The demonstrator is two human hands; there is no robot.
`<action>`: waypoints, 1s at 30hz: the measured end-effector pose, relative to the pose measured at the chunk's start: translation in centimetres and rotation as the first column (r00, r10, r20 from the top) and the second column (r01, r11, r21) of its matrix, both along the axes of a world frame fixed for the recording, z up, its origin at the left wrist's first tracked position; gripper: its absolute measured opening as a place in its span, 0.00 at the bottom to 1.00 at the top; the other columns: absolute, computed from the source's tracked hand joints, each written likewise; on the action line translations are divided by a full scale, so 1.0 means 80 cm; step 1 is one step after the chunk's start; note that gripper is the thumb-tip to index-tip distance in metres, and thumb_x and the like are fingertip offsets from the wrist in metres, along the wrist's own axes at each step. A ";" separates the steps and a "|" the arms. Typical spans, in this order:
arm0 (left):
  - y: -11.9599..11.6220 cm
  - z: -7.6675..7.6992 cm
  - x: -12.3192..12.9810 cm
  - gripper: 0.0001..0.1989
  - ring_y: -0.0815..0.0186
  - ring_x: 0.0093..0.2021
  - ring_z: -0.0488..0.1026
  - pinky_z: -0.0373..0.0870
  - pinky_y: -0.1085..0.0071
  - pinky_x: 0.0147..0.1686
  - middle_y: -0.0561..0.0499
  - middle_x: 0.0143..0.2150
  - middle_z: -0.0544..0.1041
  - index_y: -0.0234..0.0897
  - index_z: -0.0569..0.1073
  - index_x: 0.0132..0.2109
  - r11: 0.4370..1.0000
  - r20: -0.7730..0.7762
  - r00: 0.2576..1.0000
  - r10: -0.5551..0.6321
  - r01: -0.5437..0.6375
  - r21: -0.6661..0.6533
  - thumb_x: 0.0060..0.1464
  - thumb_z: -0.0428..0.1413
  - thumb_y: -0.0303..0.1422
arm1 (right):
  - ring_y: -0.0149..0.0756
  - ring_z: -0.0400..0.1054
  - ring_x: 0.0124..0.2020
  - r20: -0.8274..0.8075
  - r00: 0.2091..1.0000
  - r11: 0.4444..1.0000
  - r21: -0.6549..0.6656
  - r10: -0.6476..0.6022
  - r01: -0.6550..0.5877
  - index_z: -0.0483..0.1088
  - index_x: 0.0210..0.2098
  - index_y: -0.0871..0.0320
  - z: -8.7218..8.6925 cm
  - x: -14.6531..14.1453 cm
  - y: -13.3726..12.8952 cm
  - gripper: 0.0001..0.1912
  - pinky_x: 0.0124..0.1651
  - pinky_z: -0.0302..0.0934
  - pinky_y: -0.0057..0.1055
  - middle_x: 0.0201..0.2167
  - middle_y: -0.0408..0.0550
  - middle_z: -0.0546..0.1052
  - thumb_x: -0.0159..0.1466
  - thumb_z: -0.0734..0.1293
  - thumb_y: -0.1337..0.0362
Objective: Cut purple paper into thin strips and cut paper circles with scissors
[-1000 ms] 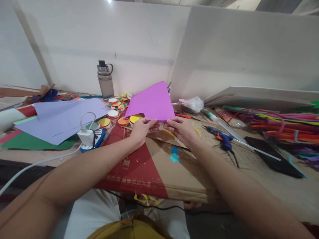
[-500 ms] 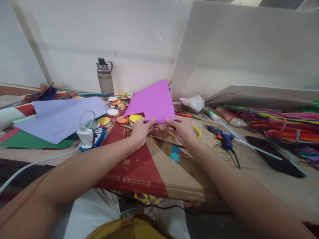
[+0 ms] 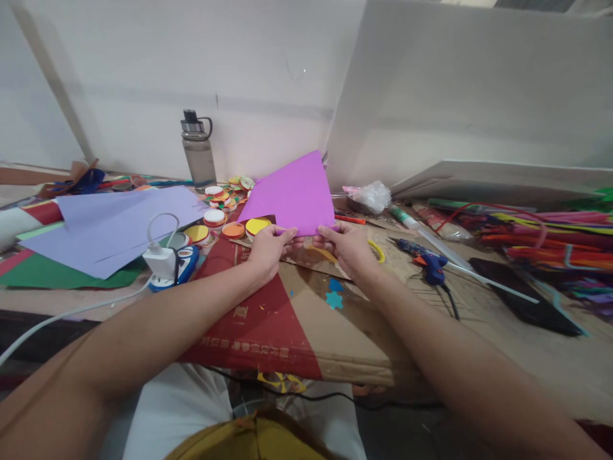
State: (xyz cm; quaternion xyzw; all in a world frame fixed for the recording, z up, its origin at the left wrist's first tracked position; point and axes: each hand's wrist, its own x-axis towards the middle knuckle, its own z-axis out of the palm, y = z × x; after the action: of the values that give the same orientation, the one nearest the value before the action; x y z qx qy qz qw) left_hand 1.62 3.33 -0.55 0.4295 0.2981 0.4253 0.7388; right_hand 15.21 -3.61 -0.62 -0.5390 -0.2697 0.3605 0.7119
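Observation:
A bright purple sheet of paper [image 3: 292, 195] slopes up and away from me, its near edge pinched in both hands. My left hand [image 3: 271, 248] is closed on the left part of that edge, thumb on top and fingers beneath. On the right part, my right hand [image 3: 348, 248] grips it the same way. The near edge looks folded or curled over between the thumbs. Below the hands, a small light-blue star-like cutout [image 3: 334, 299] and a darker blue piece [image 3: 336, 284] lie on the cardboard [image 3: 354, 338].
Round lids, one yellow [image 3: 257, 226], sit left of the paper. Lavender sheets [image 3: 124, 223], a power strip [image 3: 175, 271] and a water bottle [image 3: 198, 153] stand further left. At right lie a blue glue gun [image 3: 433, 268], a black tray-like object [image 3: 527, 297] and colourful pipe cleaners [image 3: 550, 239].
Both hands keep their hold on the purple paper, with little movement. The whole view has shifted slightly, so things appear a bit further left.

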 end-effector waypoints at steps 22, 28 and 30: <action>0.000 0.000 0.003 0.15 0.67 0.26 0.78 0.75 0.73 0.30 0.54 0.22 0.74 0.38 0.60 0.32 0.997 -0.057 0.996 0.063 -0.065 -0.037 0.52 0.59 0.18 | 0.29 0.71 0.20 0.081 0.993 0.995 0.051 -0.086 0.082 0.61 0.24 0.54 -0.011 0.000 0.007 0.16 0.30 0.73 0.29 0.16 0.35 0.71 0.48 0.74 0.69; 0.001 0.003 0.003 0.20 0.66 0.27 0.79 0.75 0.72 0.30 0.55 0.27 0.75 0.40 0.59 0.42 0.997 -0.024 0.999 0.049 -0.050 -0.064 0.51 0.60 0.17 | 0.31 0.72 0.21 0.100 0.990 0.995 0.036 -0.096 0.093 0.61 0.24 0.53 -0.010 0.001 0.006 0.16 0.32 0.74 0.31 0.17 0.35 0.71 0.50 0.74 0.68; 0.001 0.004 0.002 0.22 0.66 0.28 0.79 0.75 0.73 0.31 0.53 0.29 0.76 0.38 0.60 0.47 0.996 -0.013 0.999 0.039 -0.040 -0.075 0.51 0.61 0.18 | 0.31 0.73 0.22 0.111 0.989 0.995 0.041 -0.095 0.091 0.60 0.25 0.53 -0.009 0.001 0.005 0.16 0.34 0.75 0.32 0.18 0.35 0.71 0.50 0.74 0.67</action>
State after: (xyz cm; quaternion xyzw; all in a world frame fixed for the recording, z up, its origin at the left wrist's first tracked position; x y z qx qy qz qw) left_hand 1.82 3.41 -0.20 0.3977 0.3267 0.4257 0.7442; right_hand 15.31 -3.25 -1.36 -0.5579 -0.2903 0.2910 0.7210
